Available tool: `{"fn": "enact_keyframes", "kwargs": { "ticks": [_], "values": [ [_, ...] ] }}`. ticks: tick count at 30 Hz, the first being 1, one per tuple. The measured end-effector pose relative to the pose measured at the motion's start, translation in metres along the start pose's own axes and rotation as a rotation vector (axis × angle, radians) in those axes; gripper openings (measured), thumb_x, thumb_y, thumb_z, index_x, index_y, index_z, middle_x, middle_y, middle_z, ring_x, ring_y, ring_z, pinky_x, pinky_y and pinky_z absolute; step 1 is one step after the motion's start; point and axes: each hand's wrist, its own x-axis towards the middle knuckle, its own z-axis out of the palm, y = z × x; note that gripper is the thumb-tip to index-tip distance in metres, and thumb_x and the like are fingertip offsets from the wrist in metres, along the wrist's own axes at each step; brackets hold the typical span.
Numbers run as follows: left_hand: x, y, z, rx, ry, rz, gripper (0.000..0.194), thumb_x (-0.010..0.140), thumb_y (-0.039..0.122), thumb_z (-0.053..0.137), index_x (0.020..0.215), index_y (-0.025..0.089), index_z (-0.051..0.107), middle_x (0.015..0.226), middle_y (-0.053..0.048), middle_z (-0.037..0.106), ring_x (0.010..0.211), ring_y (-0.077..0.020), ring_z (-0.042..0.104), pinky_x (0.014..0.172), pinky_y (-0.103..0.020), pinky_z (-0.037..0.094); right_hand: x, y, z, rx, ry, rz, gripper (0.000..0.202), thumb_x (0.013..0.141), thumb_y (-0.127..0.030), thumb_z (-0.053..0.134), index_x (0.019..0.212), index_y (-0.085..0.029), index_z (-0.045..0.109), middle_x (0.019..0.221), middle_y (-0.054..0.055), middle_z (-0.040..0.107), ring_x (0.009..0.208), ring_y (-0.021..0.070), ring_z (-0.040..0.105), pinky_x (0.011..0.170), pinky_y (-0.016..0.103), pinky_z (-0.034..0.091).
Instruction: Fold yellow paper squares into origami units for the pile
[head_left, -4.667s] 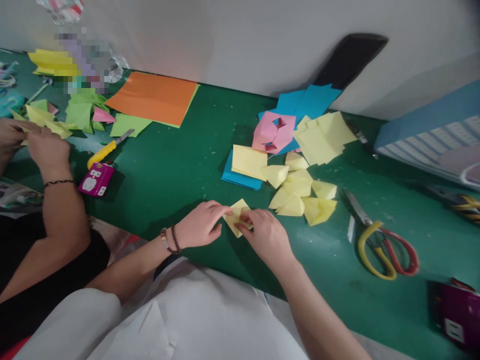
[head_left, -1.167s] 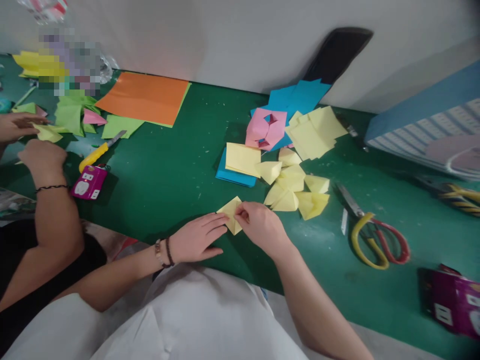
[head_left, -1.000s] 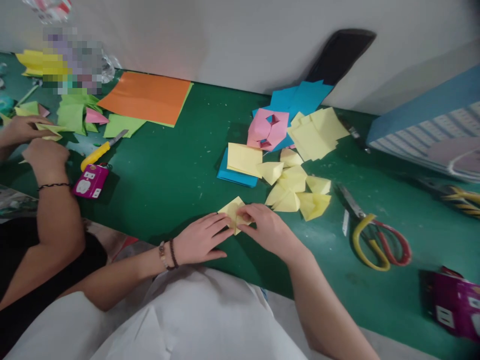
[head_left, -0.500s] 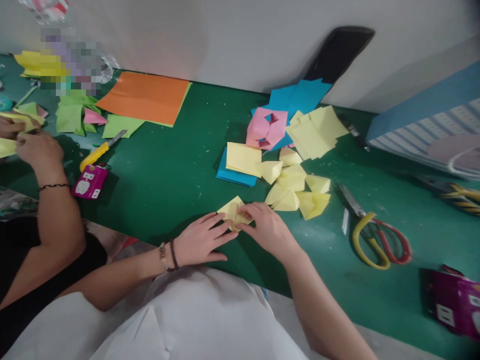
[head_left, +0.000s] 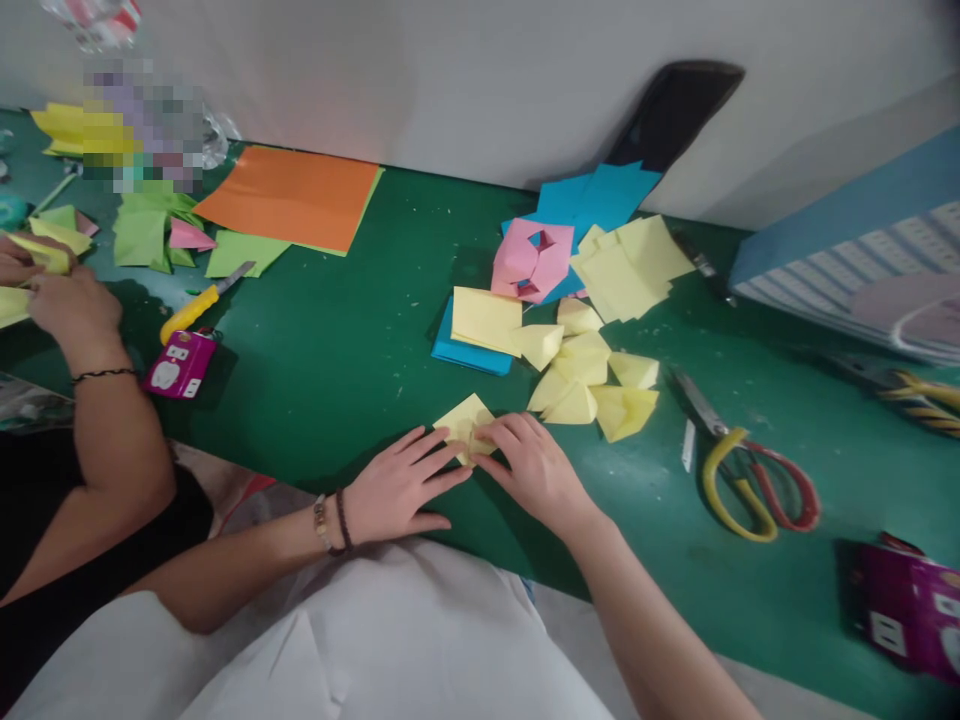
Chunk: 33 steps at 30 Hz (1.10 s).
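A small square of pale yellow paper [head_left: 466,412], partly folded, lies on the green table near its front edge. My left hand [head_left: 401,485] is spread flat, its fingertips resting on the paper's left and lower side. From the right, my right hand [head_left: 536,470] pinches a flap near the paper's middle between thumb and fingers, which hide part of it. Just beyond sit several folded yellow paper pieces [head_left: 574,365]. Behind them are a pink folded paper shape [head_left: 531,258] and a yellow folded sheet [head_left: 487,316] on blue paper [head_left: 469,352].
Scissors [head_left: 739,470] and pliers [head_left: 900,385] lie to the right, near a purple box [head_left: 911,605] and a blue striped box [head_left: 862,250]. Leftward are a yellow utility knife [head_left: 191,312], orange paper [head_left: 292,198] and a co-worker's hand [head_left: 79,310] folding yellow paper.
The right-hand fingers have shifted slightly left across the paper with the flap, and more of the paper's upper right edge shows. My left hand stays nearly in place.
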Motion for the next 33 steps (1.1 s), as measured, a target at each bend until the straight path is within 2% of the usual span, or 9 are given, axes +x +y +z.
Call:
{"fn": "enact_keyframes", "kwargs": {
  "ticks": [5,8,13,17,22,28,33],
  "values": [
    [-0.004,0.003,0.003,-0.013,-0.014,-0.041,0.063,0.092,0.058,0.047,0.143,0.023,0.040,0.150,-0.008,0.042,0.144,-0.0322,0.027,0.115,-0.061,0.019,-0.001,-0.008,0.000,-0.034,0.043,-0.018,0.018,0.094,-0.026,0.052,0.100,-0.018,0.066,0.095,0.010,0.064,0.088,0.0226,0.056,0.080,0.037,0.049],
    [-0.006,0.001,0.002,-0.021,-0.014,-0.031,0.070,0.092,0.061,0.044,0.146,0.017,0.036,0.149,-0.011,0.043,0.145,-0.0309,0.026,0.117,-0.059,0.015,0.000,-0.015,0.001,-0.055,0.065,-0.039,0.023,0.095,-0.023,0.048,0.104,-0.019,0.069,0.102,0.011,0.066,0.093,0.0228,0.056,0.081,0.037,0.049],
    [-0.006,-0.001,0.001,-0.031,0.047,-0.087,0.074,0.092,0.062,0.043,0.143,0.010,0.039,0.148,-0.017,0.043,0.142,-0.0294,0.032,0.118,-0.052,0.022,-0.001,-0.018,0.004,-0.086,0.055,-0.044,0.027,0.096,-0.022,0.047,0.112,-0.022,0.069,0.107,0.011,0.067,0.098,0.0232,0.057,0.080,0.037,0.048],
    [-0.004,-0.005,0.000,-0.023,0.116,-0.116,0.067,0.091,0.061,0.046,0.137,0.013,0.048,0.139,-0.017,0.050,0.137,-0.0294,0.039,0.117,-0.052,0.026,0.006,-0.018,-0.001,-0.144,0.044,-0.064,0.024,0.097,-0.024,0.047,0.100,-0.021,0.070,0.102,0.008,0.069,0.094,0.0212,0.056,0.076,0.034,0.043],
    [-0.002,-0.006,0.000,0.048,0.142,-0.151,0.062,0.088,0.064,0.049,0.132,0.021,0.054,0.135,-0.016,0.051,0.134,-0.0321,0.042,0.115,-0.057,0.027,0.034,-0.016,-0.009,-0.269,-0.003,-0.221,0.032,0.098,-0.026,0.045,0.074,-0.019,0.065,0.073,0.005,0.062,0.078,0.0190,0.050,0.065,0.033,0.031],
    [-0.005,0.000,0.002,0.044,0.121,-0.197,0.065,0.085,0.066,0.052,0.135,0.025,0.052,0.141,-0.013,0.048,0.137,-0.0334,0.037,0.115,-0.058,0.024,0.063,-0.009,-0.006,-0.264,0.002,-0.455,0.032,0.098,-0.022,0.044,0.071,-0.019,0.061,0.069,0.005,0.057,0.072,0.0182,0.044,0.064,0.032,0.026],
    [-0.008,0.003,0.003,0.051,0.115,-0.225,0.069,0.084,0.067,0.052,0.140,0.026,0.048,0.145,-0.013,0.045,0.140,-0.0341,0.034,0.115,-0.058,0.024,0.071,-0.007,-0.005,-0.242,-0.009,-0.533,0.034,0.098,-0.022,0.043,0.070,-0.019,0.060,0.067,0.005,0.056,0.072,0.0183,0.043,0.063,0.032,0.025]
  ]
}}
